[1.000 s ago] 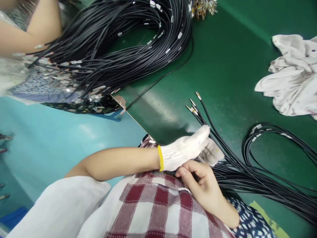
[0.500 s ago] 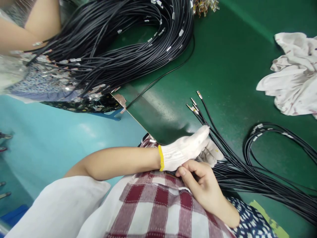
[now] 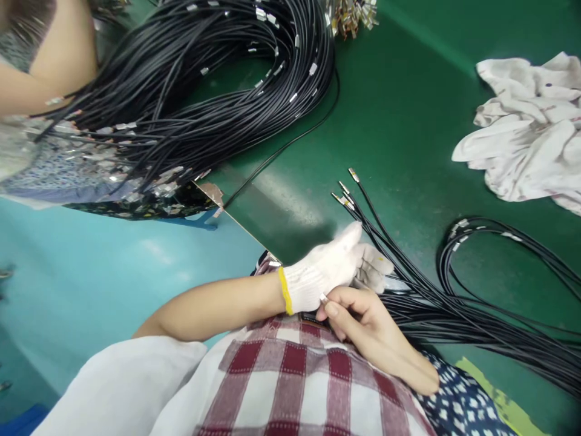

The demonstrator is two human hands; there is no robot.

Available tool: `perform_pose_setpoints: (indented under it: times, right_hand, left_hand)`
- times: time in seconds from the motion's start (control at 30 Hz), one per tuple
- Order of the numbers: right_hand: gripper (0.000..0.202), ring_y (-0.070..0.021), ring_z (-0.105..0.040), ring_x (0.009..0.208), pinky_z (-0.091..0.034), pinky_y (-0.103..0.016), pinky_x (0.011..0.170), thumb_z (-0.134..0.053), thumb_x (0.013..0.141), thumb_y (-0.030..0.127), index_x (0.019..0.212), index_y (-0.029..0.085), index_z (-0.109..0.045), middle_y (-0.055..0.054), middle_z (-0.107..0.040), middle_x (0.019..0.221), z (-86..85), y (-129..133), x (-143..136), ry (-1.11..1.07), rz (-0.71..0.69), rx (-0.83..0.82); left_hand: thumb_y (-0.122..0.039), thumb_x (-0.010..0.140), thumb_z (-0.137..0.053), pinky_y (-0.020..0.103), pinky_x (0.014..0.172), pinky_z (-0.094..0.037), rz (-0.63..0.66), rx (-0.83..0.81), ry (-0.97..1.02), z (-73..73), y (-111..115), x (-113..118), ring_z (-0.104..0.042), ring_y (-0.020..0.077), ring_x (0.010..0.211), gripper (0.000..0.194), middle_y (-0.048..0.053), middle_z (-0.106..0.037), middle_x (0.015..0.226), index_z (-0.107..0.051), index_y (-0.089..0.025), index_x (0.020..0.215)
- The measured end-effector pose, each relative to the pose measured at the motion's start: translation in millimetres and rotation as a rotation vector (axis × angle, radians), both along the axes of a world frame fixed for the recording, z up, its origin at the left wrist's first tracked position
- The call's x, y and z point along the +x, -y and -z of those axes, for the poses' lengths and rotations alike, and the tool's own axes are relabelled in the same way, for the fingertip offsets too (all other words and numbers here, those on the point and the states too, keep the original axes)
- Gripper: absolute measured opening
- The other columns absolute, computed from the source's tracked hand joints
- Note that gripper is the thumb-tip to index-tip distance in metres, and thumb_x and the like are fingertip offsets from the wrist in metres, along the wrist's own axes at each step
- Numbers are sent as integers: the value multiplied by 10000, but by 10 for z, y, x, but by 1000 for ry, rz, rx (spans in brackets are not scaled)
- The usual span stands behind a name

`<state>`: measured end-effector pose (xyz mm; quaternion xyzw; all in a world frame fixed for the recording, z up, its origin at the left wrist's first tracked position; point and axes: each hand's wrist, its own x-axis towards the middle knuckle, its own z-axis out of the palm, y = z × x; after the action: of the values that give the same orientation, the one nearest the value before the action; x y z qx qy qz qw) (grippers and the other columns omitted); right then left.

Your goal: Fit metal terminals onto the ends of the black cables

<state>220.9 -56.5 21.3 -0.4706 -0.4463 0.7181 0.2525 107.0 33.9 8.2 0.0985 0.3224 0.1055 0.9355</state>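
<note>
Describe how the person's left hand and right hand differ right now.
The left hand wears a white glove with a yellow cuff; the right hand is bare. The right hand pinches a small silvery piece; what the left hand might grip is unclear. Both hands are close together, near the black cables.

I've room over the green tabletop (image 3: 399,109) between the big coil (image 3: 254,115) and white cloth (image 3: 531,133); cable ends (image 3: 348,203) obstruct the near side.
</note>
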Motion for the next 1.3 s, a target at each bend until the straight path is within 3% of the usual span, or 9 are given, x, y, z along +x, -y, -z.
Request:
perform_pose_setpoints:
  times: [0.27,0.6,0.77,0.83,0.93,1.07,1.13,1.2,1.3]
  right_hand:
    - [324,-85,-450,547,-361,-201,529,-567,996,411,925,121,-694,24,-527,623,52,-21,51,-179,52,-103]
    - [337,-77,-443,516,-365,-198,505,-593,977,432,911,119,-700,29,-533,600,91,3,15,-213,86,-103]
    - [277,-92,-511,515,-423,-213,525,-553,1007,350,946,142,-725,19,-590,600,77,21,22,-72,80,84]
    - [218,-116,-585,566,-477,-240,593,-558,1009,286,997,167,-740,-2,-666,648,57,24,37,58,108,287]
    - [186,-152,-670,669,-509,-285,686,-599,992,233,1115,185,-729,-41,-772,811,25,13,39,262,157,599]
    - [301,-204,-713,852,-510,-332,761,-555,1018,362,1204,173,-695,-80,-777,1053,-6,-98,60,500,-53,868]
    - [330,-218,-700,901,-502,-334,783,-534,1015,431,1121,186,-729,-79,-763,1054,2,-215,151,689,-50,920]
    - [295,-223,-687,873,-490,-321,746,-585,987,432,983,187,-750,-80,-749,976,43,-355,300,974,80,908]
    - [216,-234,-677,766,-441,-310,614,-743,876,388,860,173,-729,-67,-724,847,142,-532,523,1357,122,770]
  left_hand:
    - [-747,882,-442,298,737,-483,-34,-32,135,200,-24,-53,-629,177,737,691,94,-680,818,-697,-105,910]
    - [-714,918,-388,285,708,-483,-30,-4,114,114,0,-58,-610,172,699,691,108,-659,797,-687,-92,884]
    - [-732,884,-438,295,738,-487,-9,108,58,50,-3,-78,-611,175,722,661,92,-651,793,-671,-114,860]
    - [-718,901,-420,317,799,-492,-21,246,-33,-27,-17,-154,-616,182,760,641,84,-649,796,-661,-127,836]
    - [-557,965,-457,347,878,-483,-64,688,-252,-151,-54,-359,-627,199,858,448,68,-675,875,-654,-165,876]
    - [-334,1020,-385,347,912,-464,-74,1223,-538,-194,-83,-600,-621,200,942,325,52,-685,966,-664,-195,925]
    - [-262,1007,-388,362,955,-440,18,1430,-701,-145,-45,-634,-619,201,988,291,41,-693,1006,-667,-207,944]
    - [-229,972,-460,386,982,-414,176,1699,-781,-68,33,-623,-624,208,998,215,35,-707,1023,-673,-210,962]
    - [-248,960,-507,385,881,-432,428,1995,-670,31,157,-578,-636,197,851,186,33,-713,904,-684,-201,928]
